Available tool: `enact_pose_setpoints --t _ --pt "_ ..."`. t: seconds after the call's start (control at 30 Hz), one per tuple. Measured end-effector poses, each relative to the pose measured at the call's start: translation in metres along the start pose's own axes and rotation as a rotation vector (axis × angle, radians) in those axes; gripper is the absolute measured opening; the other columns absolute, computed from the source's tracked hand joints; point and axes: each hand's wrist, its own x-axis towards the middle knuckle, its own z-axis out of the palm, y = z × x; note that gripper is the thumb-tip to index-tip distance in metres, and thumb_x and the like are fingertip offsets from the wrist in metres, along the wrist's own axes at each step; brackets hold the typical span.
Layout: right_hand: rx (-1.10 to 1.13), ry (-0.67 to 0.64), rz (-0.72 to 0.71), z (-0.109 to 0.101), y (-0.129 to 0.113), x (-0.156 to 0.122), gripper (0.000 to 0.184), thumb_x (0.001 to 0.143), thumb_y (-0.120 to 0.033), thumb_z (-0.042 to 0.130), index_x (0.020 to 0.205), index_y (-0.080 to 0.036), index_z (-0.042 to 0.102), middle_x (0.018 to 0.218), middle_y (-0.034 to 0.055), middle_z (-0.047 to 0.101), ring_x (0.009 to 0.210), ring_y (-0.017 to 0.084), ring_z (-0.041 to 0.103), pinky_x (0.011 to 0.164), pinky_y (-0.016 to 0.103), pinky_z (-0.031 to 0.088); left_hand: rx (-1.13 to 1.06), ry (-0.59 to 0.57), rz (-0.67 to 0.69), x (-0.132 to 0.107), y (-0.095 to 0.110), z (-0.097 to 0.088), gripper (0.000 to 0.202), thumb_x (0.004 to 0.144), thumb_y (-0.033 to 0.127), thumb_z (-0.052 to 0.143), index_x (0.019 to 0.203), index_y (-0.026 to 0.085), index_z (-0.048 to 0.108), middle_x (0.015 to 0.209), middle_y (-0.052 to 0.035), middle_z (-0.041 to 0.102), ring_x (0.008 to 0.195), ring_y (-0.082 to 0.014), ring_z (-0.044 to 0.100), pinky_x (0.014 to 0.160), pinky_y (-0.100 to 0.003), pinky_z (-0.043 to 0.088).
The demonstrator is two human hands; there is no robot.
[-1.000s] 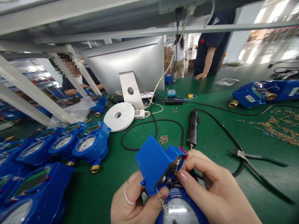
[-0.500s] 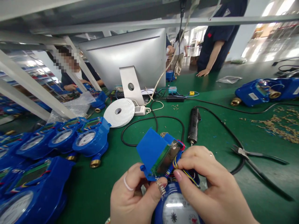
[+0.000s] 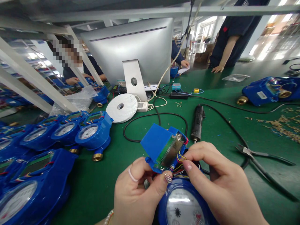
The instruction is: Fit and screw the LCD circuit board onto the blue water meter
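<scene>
A blue water meter with a round clear dial lies right under my hands. Above its dial, the tilted circuit board with a display sits in a blue plastic cover. My left hand is closed on the lower left edge of that board and cover, with a small metal spring showing at the thumb tip. Between thumb and forefinger, my right hand pinches thin coloured wires at the board's right side. More wires run into the meter's housing below, partly hidden by the fingers.
Several blue meters stand on the left. Ahead are a white tape reel, a monitor and a black electric screwdriver. Cutting pliers and scattered screws lie right. A co-worker's hand rests on the far table.
The view has shifted slightly, showing more of the meter's dial. Both hands keep their grip on board and wires. Behind the monitor, another person's hand now shows with a white paper.
</scene>
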Motion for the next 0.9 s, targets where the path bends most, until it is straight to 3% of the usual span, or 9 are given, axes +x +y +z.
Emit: enact_pose_setpoints --t 0.1,0.27,0.4,0.63,0.9 --pt "0.027 -0.009 0.024 -0.0002 -0.0004 -0.0004 0.012 0.081 -0.017 0.057 0.07 -0.02 0.061 0.072 -0.0001 0.06 0.07 0.014 0.055 0.064 0.029 0.043 -0.105 -0.015 -0.065 0.0012 0.0028 -0.0002 0.01 0.067 0.031 0.078 0.07 0.021 0.074 0.06 -0.0013 0.066 0.05 -0.0123 0.053 0.046 -0.019 0.043" --pt "-0.011 -0.007 -0.024 0.0007 -0.0002 -0.0012 0.011 0.08 -0.016 0.059 0.07 -0.02 0.06 0.074 -0.0004 0.06 0.072 0.015 0.055 0.065 0.029 0.042 -0.267 -0.069 -0.269 0.0026 0.0021 -0.0012 0.025 0.064 0.04 0.081 0.07 0.018 0.072 0.043 0.0036 0.05 0.037 -0.0042 0.037 0.034 -0.013 0.028" --pt "-0.03 -0.006 -0.056 0.0002 -0.0014 0.0004 0.011 0.081 -0.015 0.059 0.071 -0.02 0.06 0.075 -0.0014 0.06 0.073 0.013 0.055 0.066 0.028 0.042 -0.376 -0.112 -0.38 0.0022 -0.0008 -0.0005 0.035 0.061 0.047 0.082 0.068 0.015 0.069 0.044 0.0024 0.053 0.038 -0.0033 0.04 0.036 -0.011 0.03" --pt "0.046 -0.013 -0.012 -0.0012 -0.0017 0.0 0.012 0.081 -0.015 0.058 0.071 -0.02 0.06 0.074 -0.0014 0.06 0.071 0.013 0.056 0.064 0.027 0.043 -0.363 -0.132 -0.351 0.0023 0.0011 -0.0015 0.03 0.063 0.043 0.082 0.069 0.016 0.069 0.046 0.0039 0.05 0.039 -0.0029 0.038 0.036 -0.01 0.027" --pt "-0.044 0.048 -0.079 0.002 -0.0017 -0.0016 0.013 0.078 -0.01 0.06 0.069 -0.02 0.059 0.073 -0.0019 0.06 0.073 0.013 0.055 0.067 0.029 0.04 -0.353 -0.162 -0.371 0.0034 -0.0013 -0.0027 0.038 0.063 0.049 0.08 0.069 0.014 0.066 0.046 0.0034 0.05 0.039 -0.0032 0.038 0.036 -0.011 0.028"
